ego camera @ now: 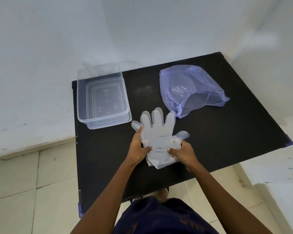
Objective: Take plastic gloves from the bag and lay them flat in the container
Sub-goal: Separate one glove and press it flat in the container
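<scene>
Both hands [159,149] pinch clear gloves [156,132] above a black table [227,135].

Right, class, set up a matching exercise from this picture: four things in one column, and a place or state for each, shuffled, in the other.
Things:
1. clear plastic glove
2. clear rectangular plastic container
3. crumpled purple plastic bag
4. black table

Places or states:
A. lies open-mouthed at the table's far right
B. held by both hands
C. bears everything else
D. empty, at the table's far left

Pairs: 1-B, 2-D, 3-A, 4-C
</scene>
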